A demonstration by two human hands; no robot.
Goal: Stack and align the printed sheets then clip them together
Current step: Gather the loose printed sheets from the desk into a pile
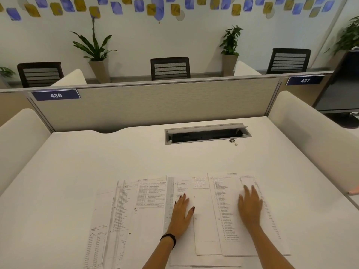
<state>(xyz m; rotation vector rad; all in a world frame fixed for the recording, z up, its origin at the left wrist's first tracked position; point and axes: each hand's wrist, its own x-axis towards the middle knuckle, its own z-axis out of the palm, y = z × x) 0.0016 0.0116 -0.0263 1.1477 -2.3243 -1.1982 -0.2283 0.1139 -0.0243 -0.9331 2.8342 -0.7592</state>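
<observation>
Printed sheets (194, 216) lay fanned and overlapping across the near bench (77, 156), so gathering had barely begun, with the left hand (181, 216) and right hand (250, 207) resting flat on them, fingers (246, 191) spread and pinching nothing; next they needed sliding together, the binder clip (233, 141) lying well apart.

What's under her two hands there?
Printed sheets fanned overlapping across the desk. The left hand and right hand lie flat on them; print beneath the palms is hidden.
</observation>
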